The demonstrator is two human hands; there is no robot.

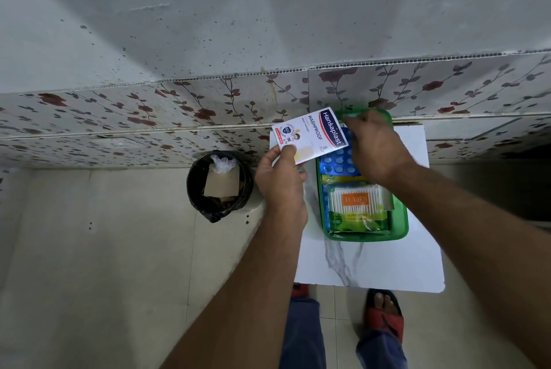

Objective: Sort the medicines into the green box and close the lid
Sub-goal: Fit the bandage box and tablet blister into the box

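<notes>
Seen from above, a person stands at a small white marble-patterned counter (372, 264) set against a floral-papered wall. On it sits an open green box (399, 224), already well filled: a pack of Tulips cotton swabs (356, 200) lies on top at the near end, with blue tablet blister strips (338, 163) beyond it and a yellow-green packet between them.

The left hand (281, 180) pinches the lower corner of a Hansaplast washproof plaster packet (311, 136) between thumb and fingers, holding it in the air just over the box's far left corner. The right hand (375, 146) reaches over the far end of the box, its fingers closed around the green lid (378, 113) that stands up against the wall.

On the floor to the left is a black waste bin (219, 185) holding cardboard and plastic.

Judging by this, sorting is nearly done: the plaster packet has yet to go in, and the lid is not yet closed.
</notes>
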